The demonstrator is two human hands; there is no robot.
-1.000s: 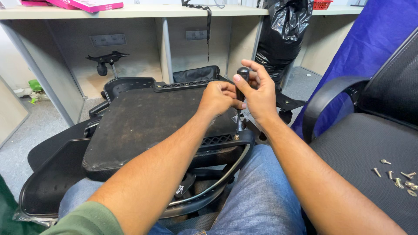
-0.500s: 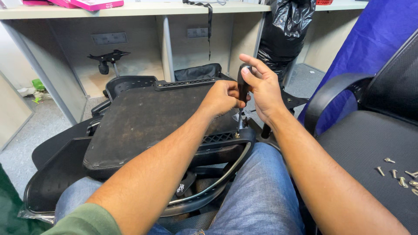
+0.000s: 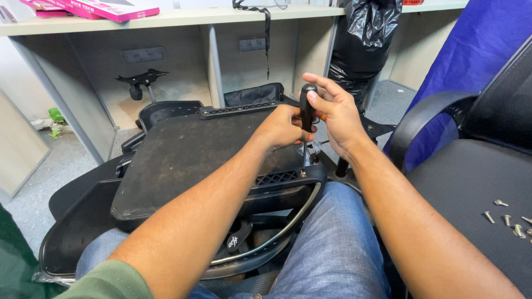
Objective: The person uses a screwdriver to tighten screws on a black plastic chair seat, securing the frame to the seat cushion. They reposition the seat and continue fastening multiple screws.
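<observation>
loose screws (image 3: 511, 217), black bag (image 3: 367, 39)

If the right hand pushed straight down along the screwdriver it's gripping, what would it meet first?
Probably the black frame edge of the upturned chair seat, where the screwdriver in the right hand seems to land; depth is uncertain.

The grey carpeted floor (image 3: 33, 194) carries a black office chair base (image 3: 143, 80), a full black rubbish bag (image 3: 363, 39) and small green and white scraps (image 3: 52, 119) near the left wall. The pale desk (image 3: 183, 16) stands on this floor and carries flat pink boxes (image 3: 105, 8) at its left end. The black seat (image 3: 471, 188) of the chair at right carries loose silver screws (image 3: 507, 217).
</observation>
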